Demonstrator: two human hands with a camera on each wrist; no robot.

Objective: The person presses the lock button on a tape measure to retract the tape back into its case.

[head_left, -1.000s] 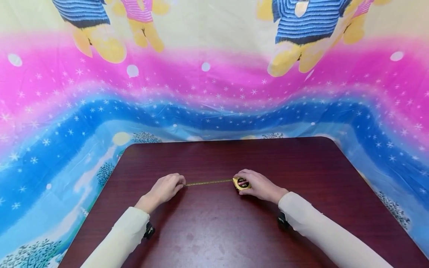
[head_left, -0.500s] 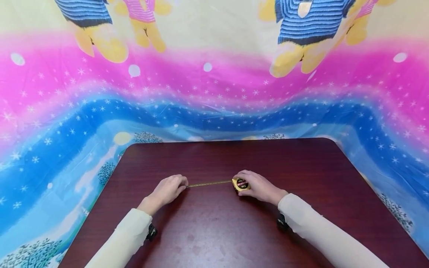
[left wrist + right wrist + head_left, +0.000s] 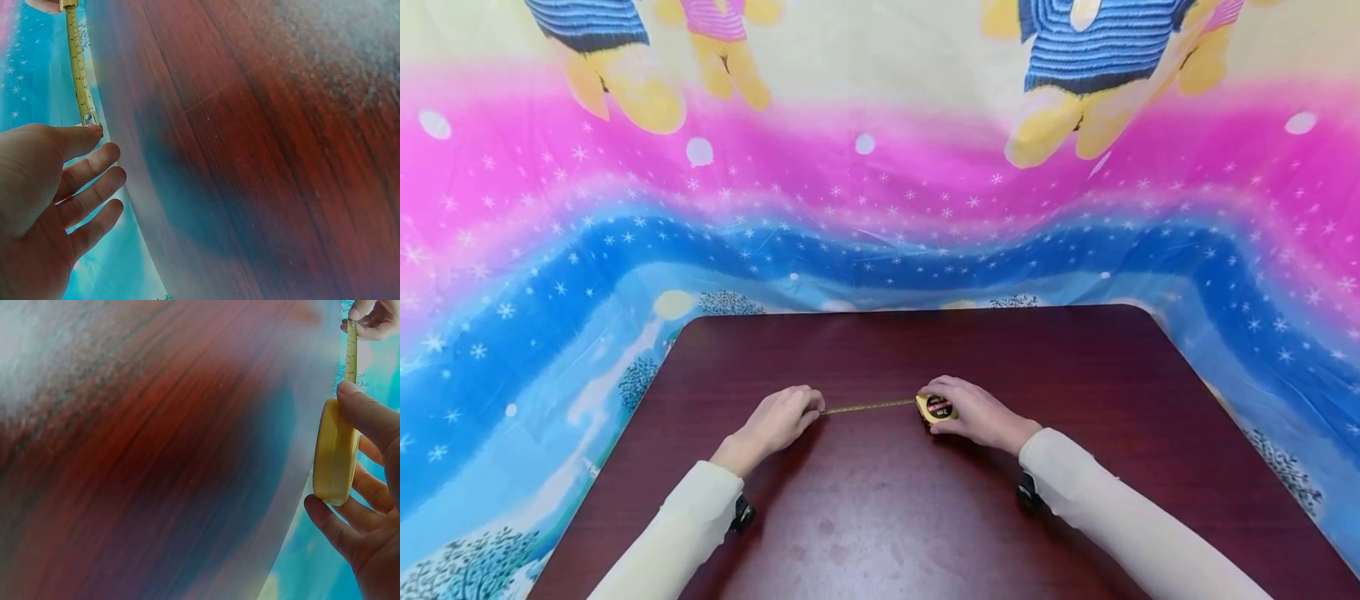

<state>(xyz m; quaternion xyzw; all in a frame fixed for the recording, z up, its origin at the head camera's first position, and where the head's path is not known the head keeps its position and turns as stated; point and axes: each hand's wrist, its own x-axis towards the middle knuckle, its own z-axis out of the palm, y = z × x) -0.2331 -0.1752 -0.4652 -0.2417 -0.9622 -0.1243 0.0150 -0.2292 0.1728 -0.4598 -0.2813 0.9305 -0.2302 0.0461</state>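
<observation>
A yellow tape measure (image 3: 937, 408) with a dark round label marked 2m is gripped by my right hand (image 3: 973, 413), thumb and fingers around its case. In the right wrist view the yellow case (image 3: 335, 453) stands on edge between thumb and fingers. A short stretch of yellow blade (image 3: 868, 407) runs from it to my left hand (image 3: 778, 418). In the left wrist view, the thumb of my left hand (image 3: 47, 187) pinches the blade's metal end hook (image 3: 90, 119), while the other fingers spread loosely below.
Both hands are over a dark red-brown wooden table (image 3: 880, 517) with rounded far corners. A patterned cloth (image 3: 865, 192) in pink and blue hangs behind and at both sides. Each wrist, below a pale sleeve (image 3: 1097, 483), carries a small black camera (image 3: 1028, 492).
My left hand has moved slightly right, toward the tape measure, and the stretch of blade showing between the hands is a little shorter. The right hand has shifted slightly left.
</observation>
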